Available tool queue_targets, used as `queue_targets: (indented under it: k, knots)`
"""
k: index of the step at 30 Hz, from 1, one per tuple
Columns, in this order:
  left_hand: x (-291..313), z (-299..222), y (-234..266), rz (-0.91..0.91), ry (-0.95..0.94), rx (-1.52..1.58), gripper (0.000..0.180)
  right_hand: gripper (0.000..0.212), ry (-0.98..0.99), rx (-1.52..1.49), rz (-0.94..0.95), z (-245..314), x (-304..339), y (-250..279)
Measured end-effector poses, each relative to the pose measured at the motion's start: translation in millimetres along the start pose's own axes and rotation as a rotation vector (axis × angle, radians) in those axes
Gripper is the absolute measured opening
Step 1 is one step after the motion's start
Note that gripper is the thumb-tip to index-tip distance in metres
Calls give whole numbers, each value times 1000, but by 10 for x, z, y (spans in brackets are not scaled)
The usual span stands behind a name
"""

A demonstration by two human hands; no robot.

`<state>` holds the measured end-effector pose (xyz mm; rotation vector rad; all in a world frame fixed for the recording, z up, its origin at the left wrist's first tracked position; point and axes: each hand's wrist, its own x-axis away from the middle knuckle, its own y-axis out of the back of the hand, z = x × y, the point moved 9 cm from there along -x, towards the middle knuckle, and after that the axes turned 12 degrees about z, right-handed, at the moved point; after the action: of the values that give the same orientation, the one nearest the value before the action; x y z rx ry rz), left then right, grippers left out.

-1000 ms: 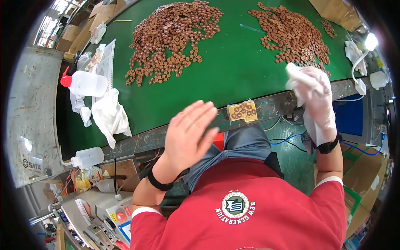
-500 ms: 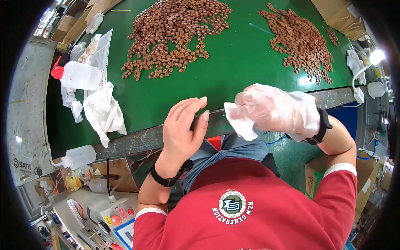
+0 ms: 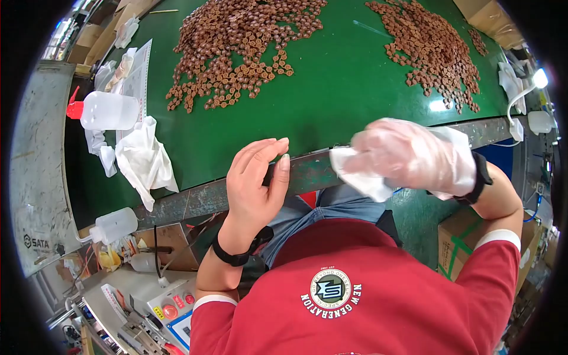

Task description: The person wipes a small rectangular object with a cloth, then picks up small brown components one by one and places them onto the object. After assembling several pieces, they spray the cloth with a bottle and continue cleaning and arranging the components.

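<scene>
My bare left hand (image 3: 255, 180) is raised over the front edge of the green-topped table (image 3: 236, 133). Its fingers curve side by side, and the thumb stands a little apart from them with nothing visible in the gap. To its right, my right hand (image 3: 408, 157) wears a thin, translucent whitish glove and is smeared by motion. Its fingers are closed on a white cloth (image 3: 361, 177), which hangs toward the table edge. Farther back lie a large pile of small brown ring-like parts (image 3: 231, 53) and a second brown pile (image 3: 435, 50) at the right.
A clear squeeze bottle with a red cap (image 3: 109, 110) lies at the left beside a crumpled white cloth (image 3: 146, 157). Below it, another bottle (image 3: 115, 225) hangs by the table edge. A lit lamp (image 3: 539, 78) stands at the right, and a cardboard box (image 3: 458, 242) is below.
My right hand has moved a little right and down with the cloth, away from my left hand. My left hand has barely shifted. The whole view has tilted slightly.
</scene>
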<state>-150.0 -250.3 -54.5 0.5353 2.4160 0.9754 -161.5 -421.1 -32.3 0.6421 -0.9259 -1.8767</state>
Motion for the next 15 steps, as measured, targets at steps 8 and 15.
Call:
queue_targets:
  k: [8,15]
  knots:
    - [-31,-48,-20,-11,-38,9,17,42,-61,2,83,-53,-101,-143]
    - [23,-8,24,-42,-9,14,17,46,-23,-1,26,20,138,76]
